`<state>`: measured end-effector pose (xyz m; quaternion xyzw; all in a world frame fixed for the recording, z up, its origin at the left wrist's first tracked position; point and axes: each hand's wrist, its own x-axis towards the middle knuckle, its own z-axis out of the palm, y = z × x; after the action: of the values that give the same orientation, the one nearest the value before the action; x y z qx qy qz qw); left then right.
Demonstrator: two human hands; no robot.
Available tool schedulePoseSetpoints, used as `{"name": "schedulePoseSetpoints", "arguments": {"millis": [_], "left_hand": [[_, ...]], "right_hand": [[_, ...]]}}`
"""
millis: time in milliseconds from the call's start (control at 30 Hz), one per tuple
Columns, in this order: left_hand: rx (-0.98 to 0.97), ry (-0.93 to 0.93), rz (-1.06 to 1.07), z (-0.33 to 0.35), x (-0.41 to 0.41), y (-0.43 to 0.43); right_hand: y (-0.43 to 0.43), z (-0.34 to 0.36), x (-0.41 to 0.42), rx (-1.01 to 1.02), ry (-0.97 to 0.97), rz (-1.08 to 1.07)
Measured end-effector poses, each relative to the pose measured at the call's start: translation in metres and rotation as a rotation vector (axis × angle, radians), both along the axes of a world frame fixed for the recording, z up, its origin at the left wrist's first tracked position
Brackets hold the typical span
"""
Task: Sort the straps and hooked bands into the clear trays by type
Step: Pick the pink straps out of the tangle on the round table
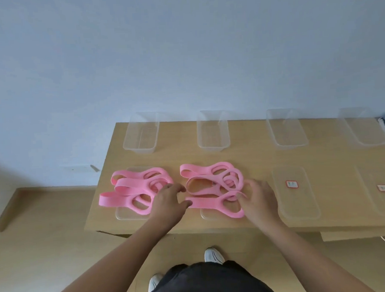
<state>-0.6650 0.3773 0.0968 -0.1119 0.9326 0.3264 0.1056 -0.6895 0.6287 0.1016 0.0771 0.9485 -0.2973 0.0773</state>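
Observation:
Two heaps of pink looped straps lie on the wooden table. The left heap [131, 189] covers a flat clear lid [123, 214]. The right heap [211, 178] covers another lid [207, 214]. My left hand [170, 202] sits between the heaps, thumb on the nearest strap [214, 203] of the right heap. My right hand [258, 198] pinches that strap's looped end. Four clear trays stand in a row at the back: [140, 135], [213, 132], [286, 129], [362, 128].
Two more clear lids with red labels lie at the right front of the table, one [295, 191] beside my right hand, the other [381, 189] near the right edge. The table's front edge [191, 230] runs just below my wrists. My shoes show on the floor.

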Motion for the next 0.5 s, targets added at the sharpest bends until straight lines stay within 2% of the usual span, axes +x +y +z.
{"name": "schedulePoseSetpoints", "arguments": {"millis": [133,267,500], "left_hand": [[-0.081,0.081,-0.019,0.011,0.017,-0.013],[-0.14,0.147,0.069,0.031,0.06,-0.037],[-0.208,0.127,0.516,0.06,0.202,-0.081]], "right_hand": [[-0.023,0.009,-0.004,0.013,0.155,0.316],[-0.07,0.016,-0.006,-0.002,0.223,0.649],[-0.18,0.023,0.036,0.016,0.297,1.172]]}}
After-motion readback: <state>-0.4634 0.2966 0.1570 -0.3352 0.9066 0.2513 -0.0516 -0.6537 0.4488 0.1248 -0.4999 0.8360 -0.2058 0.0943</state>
